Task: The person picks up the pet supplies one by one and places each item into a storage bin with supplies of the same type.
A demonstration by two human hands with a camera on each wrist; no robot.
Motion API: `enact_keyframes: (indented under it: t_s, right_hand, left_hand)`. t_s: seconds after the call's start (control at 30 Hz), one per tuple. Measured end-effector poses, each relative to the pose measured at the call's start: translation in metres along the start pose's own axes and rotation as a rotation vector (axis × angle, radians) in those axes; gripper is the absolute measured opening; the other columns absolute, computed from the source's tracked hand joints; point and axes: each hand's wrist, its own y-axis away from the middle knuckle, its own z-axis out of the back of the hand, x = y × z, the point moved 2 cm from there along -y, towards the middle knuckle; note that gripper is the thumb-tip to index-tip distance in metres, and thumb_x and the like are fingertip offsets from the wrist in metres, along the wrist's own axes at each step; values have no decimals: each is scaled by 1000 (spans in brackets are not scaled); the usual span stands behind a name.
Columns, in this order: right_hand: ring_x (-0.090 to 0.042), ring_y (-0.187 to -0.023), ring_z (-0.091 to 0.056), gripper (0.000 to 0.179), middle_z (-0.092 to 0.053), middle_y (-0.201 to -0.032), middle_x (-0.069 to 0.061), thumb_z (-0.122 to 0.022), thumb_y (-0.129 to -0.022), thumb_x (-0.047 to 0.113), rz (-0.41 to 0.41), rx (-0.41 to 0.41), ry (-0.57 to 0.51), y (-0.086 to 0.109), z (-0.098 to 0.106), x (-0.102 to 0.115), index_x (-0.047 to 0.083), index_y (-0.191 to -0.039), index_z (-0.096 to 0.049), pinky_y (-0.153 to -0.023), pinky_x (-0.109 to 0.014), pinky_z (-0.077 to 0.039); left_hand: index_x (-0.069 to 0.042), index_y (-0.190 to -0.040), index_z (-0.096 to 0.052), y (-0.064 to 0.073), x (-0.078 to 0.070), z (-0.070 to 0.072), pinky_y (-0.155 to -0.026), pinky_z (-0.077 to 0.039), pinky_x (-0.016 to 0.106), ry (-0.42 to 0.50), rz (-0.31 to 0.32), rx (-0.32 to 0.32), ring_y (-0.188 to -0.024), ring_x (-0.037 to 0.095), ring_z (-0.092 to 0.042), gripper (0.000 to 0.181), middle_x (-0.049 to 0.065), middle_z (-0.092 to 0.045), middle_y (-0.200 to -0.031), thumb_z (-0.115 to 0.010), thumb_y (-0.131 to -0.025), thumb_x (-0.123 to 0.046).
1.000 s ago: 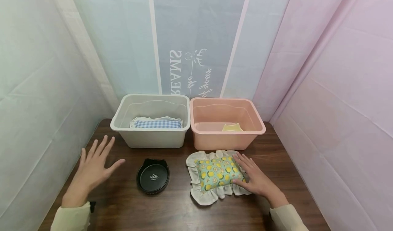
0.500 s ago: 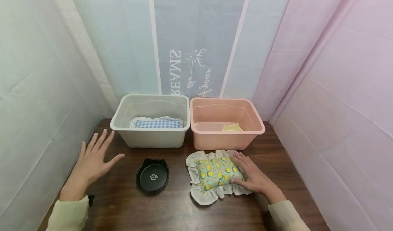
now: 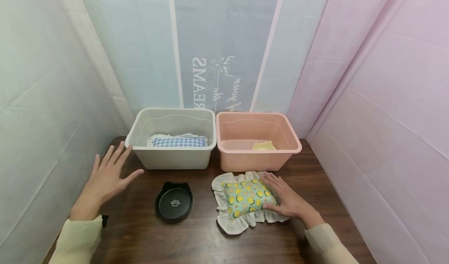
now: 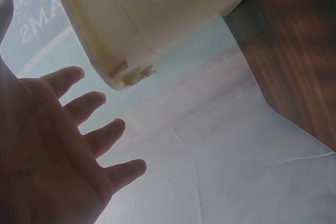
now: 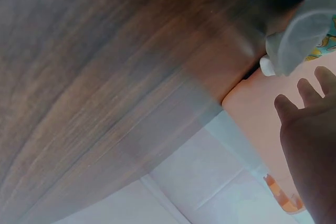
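Observation:
My left hand (image 3: 106,180) is spread out, fingers straight, just in front of the left corner of the pale grey bin (image 3: 172,158). It holds nothing; in the left wrist view a gap shows between its fingers and the bin. My right hand (image 3: 289,199) hovers at or over the right side of a small lemon-print cushion (image 3: 247,199) with a white frill. Its fingers are extended, and whether they touch the cloth I cannot tell. Between the hands lies a black cat-eared pet bowl (image 3: 174,203) with a paw print.
A blue-checked cushion (image 3: 179,141) lies inside the grey bin. Beside that stands a pink bin (image 3: 254,161) holding a yellow bowl (image 3: 264,145), partly hidden by the rim. Fabric walls (image 3: 386,119) close in the brown wooden table (image 3: 196,244) at the back and sides.
My left hand has moved slightly forward, toward the grey bin's corner. The right hand has shifted a little left over the cushion. The bowls, bins and cushions stay in place.

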Motion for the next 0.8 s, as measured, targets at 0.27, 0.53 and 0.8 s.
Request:
enact_keyframes:
  t_s: [0.27,0.53,0.8]
  right_hand:
    - [-44,-161,-27,99,-29,-175,-18,-79,-94,53,25,19,-23,-3,-7,-8,8,-169,-33,-122,-75,-25]
    - [-46,-159,-29,105,-30,-175,-18,-79,-93,56,17,23,-22,-4,-14,-14,7,-171,-28,-122,-76,-28]
    - [-47,-157,-34,109,-31,-174,-18,-80,-89,62,-31,35,-20,-3,-17,-17,11,-171,-29,-114,-73,-42]
  left_hand:
    - [-15,-174,-15,-13,-2,3,-127,15,71,-5,3,36,-165,45,1,98,18,-5,-180,-58,-103,-68]
    - [-13,-174,-14,-25,-3,5,-126,10,75,-8,-4,72,-164,49,-1,99,20,-5,-180,-56,-104,-68]
    - [-11,-174,-11,-38,0,4,-127,13,72,0,-3,99,-163,50,-2,100,22,-3,-179,-54,-105,-68]
